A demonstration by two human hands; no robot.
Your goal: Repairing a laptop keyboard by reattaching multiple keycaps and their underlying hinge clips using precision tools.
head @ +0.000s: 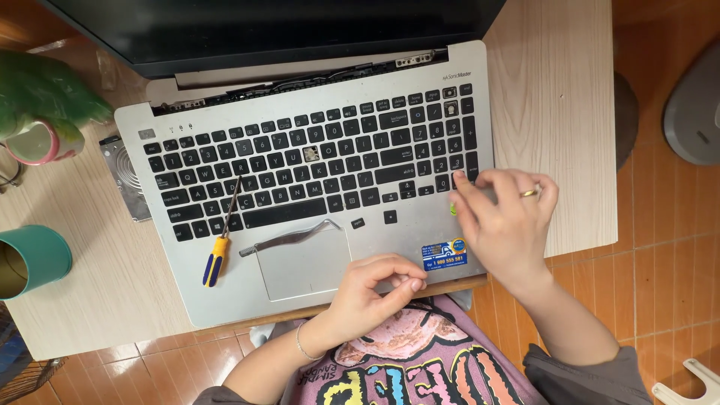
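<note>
Beside the blue rectangular sticker (444, 253), left hand (373, 289) pinches shut, right hand (504, 217) fingers loosely spread on laptop (187, 292)

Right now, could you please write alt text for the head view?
A person's right hand rests on the lower right corner of a silver laptop, while the left hand pinches at its front edge. A yellow-and-blue screwdriver and metal tweezers lie on it.
</note>
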